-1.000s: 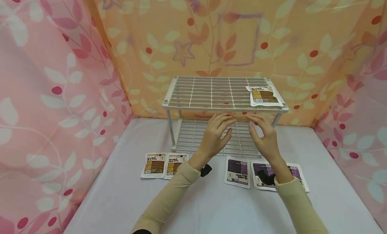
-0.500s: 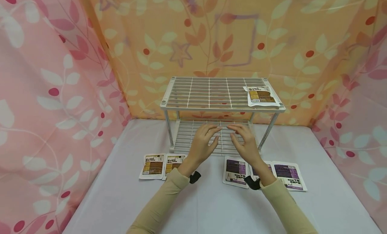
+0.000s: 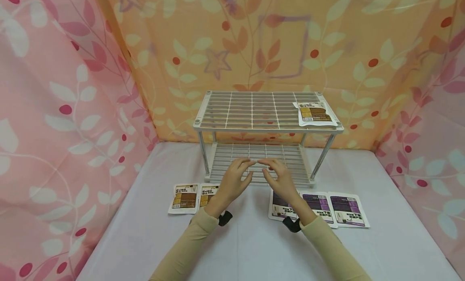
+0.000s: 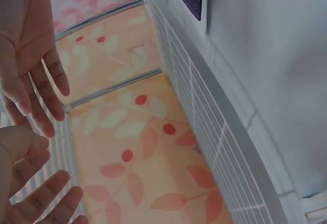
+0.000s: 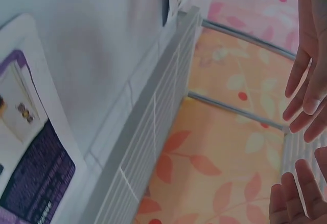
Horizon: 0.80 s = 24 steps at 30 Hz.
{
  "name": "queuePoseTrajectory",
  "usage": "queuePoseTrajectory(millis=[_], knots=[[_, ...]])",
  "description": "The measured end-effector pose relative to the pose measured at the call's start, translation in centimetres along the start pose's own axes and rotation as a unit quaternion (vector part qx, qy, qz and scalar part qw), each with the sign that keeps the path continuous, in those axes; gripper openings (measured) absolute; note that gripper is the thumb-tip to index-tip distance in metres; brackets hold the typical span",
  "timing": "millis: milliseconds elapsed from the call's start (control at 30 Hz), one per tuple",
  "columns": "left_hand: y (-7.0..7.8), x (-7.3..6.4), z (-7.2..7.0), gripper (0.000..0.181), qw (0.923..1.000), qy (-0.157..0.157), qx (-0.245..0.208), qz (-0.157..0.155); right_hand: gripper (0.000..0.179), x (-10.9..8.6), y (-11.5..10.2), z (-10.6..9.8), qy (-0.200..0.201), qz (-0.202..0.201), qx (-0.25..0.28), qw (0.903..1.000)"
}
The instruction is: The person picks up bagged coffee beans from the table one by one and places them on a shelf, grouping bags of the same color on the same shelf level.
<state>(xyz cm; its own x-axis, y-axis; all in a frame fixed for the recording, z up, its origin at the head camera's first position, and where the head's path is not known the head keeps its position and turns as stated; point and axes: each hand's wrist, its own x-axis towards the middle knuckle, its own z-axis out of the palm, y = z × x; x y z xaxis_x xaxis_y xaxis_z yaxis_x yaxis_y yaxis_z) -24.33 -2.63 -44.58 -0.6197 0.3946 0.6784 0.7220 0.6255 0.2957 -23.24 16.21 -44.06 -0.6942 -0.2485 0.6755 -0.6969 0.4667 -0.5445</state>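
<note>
My left hand and right hand hover in front of the rack's lower shelf, palms facing each other. Their fingers are loosely bent, fingertips close together, with nothing held. The two-tier white wire rack stands behind them. On the right end of its top shelf lies a brown-and-white packet. Nearest my left wrist are two flat brown packets, one whole and one partly covered by the hand. Beside my right wrist lie purple packets, the left one partly hidden.
A white-covered table carries the rack and packets. Floral cloth hangs at the back and both sides. The rack's metal posts rise between its shelves. Black straps with small devices sit at both wrists.
Both hands have drawn back and down from the rack toward me, moving left, and their fingertips have come closer together. The packets and rack stay in place; the view shifts slightly.
</note>
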Motion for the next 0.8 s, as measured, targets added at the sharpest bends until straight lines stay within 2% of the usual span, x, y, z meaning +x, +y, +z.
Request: queuePoseTrajectory(millis=[200,433,633,800], knots=[[-0.8,-1.5,-0.8,0.032,0.9988,-0.038,0.002,-0.031,0.032,-0.6,0.2,1.7,-0.044,0.018,0.012,0.9988],[-2.0,-3.3,-1.4,0.032,0.9923,-0.095,0.019,-0.077,0.035,-1.4,0.3,3.3,-0.099,0.041,0.014,0.9942],[-2.9,-4.4,-2.3,0.032,0.9872,-0.128,0.019,-0.093,0.036,-2.0,0.4,4.7,-0.130,0.077,0.035,0.9879],[-3.7,-5.5,-3.1,0.033,0.9808,-0.156,0.025,-0.114,0.038,-2.7,0.5,5.9,-0.152,0.085,0.046,0.9838]])
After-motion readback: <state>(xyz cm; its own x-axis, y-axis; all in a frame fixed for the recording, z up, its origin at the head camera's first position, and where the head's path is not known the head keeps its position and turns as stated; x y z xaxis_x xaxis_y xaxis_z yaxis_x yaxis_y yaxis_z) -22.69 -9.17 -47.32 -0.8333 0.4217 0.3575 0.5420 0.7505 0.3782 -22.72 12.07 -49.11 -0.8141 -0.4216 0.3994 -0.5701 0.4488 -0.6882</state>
